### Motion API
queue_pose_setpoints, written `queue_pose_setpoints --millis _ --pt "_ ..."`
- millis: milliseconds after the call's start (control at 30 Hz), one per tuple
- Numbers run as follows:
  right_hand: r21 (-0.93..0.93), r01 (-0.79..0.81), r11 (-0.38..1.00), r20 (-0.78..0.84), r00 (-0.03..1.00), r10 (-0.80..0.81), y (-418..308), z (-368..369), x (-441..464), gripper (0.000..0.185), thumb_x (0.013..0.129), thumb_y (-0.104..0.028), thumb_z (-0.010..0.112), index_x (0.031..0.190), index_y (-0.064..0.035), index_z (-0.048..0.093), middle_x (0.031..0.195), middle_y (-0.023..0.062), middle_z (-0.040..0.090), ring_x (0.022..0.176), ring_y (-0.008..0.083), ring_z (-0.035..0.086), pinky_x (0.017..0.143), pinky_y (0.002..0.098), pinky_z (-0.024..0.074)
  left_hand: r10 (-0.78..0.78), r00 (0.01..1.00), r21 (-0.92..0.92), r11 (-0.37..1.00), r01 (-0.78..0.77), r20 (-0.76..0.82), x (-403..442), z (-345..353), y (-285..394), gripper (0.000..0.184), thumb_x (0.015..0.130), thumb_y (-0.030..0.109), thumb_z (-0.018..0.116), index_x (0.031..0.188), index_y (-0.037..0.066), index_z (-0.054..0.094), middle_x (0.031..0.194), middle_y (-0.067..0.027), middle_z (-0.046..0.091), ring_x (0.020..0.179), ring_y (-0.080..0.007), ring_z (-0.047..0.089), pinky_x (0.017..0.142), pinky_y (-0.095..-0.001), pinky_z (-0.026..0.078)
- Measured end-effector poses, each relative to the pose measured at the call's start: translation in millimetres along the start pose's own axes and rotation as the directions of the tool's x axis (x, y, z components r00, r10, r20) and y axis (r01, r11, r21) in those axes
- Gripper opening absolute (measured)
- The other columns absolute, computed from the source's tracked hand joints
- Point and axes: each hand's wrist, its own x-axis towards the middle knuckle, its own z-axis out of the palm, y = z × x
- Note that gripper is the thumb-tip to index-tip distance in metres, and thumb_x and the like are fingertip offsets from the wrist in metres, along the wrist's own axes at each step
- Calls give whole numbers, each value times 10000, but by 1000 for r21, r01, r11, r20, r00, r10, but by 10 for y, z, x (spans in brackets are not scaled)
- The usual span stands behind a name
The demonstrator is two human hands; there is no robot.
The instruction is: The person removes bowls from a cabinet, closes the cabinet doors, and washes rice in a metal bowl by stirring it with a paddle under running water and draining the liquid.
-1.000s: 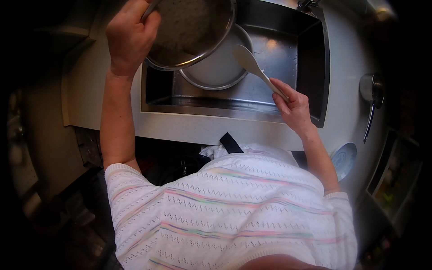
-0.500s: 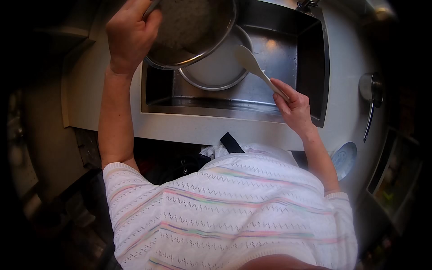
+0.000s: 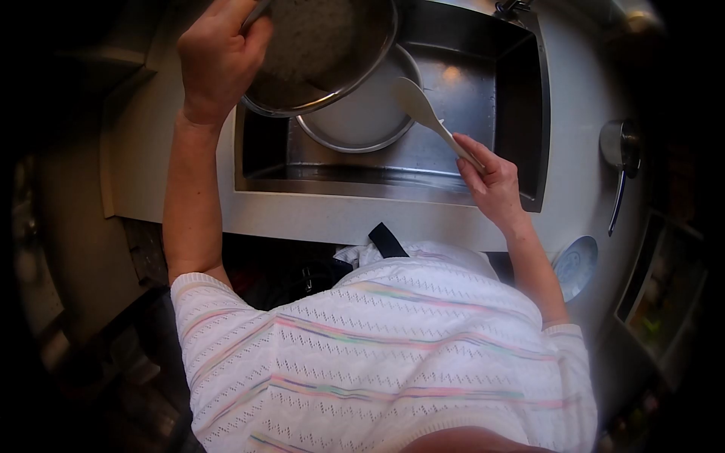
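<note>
My left hand [image 3: 226,49] is closed around the handle of a metal pot [image 3: 353,89] at the top of the view. The pot is tilted, and a pale, lumpy mass shows dimly inside it. Below the pot, partly hidden by it, a round metal bowl [image 3: 355,145] with cloudy whitish contents stands in the sink. My right hand [image 3: 492,177] grips the handle of a white rice paddle [image 3: 415,102]. The paddle's broad end hangs over the bowl's right edge; whether it touches the bowl I cannot tell.
The stainless steel sink [image 3: 461,140] is set in a pale counter [image 3: 294,211]. A faucet [image 3: 513,7] is at its back right. On the right lie a small pan with a long handle [image 3: 621,147] and a bluish patterned plate [image 3: 578,266].
Almost nothing differs. The whole view has shifted very slightly; both hands keep the pot and the rice paddle in nearly the same positions.
</note>
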Motion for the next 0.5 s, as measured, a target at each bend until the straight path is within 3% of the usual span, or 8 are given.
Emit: queue_pose_setpoints --millis 233,433,500 --pt "15 12 1000 -13 1000 -12 -34 -30 3 316 810 -56 599 1124 -89 592 740 89 623 559 116 529 561 234 443 -45 999 -1 999 45 15 59 -39 60 87 776 -17 601 861 -32 603 928 -75 645 696 -107 577 618 -224 461" --pt "-4 14 1000 -18 1000 -14 -43 -34 7 318 810 -57 601 1126 -89 592 745 91 627 560 115 532 559 236 444 64 998 -7 998 -64 -9 113 -33 38 98 776 4 611 868 -28 605 928 -79 646 667 -107 567 605 -216 454" --pt "-3 13 1000 -16 1000 -13 -39 -36 -2 318 809 -56 601 1126 -90 592 747 92 628 560 116 532 559 236 444 123 992 41 991 -124 22 178 -137 178 58 737 1 587 782 -20 558 855 -145 624 664 -226 591 583 -282 462"
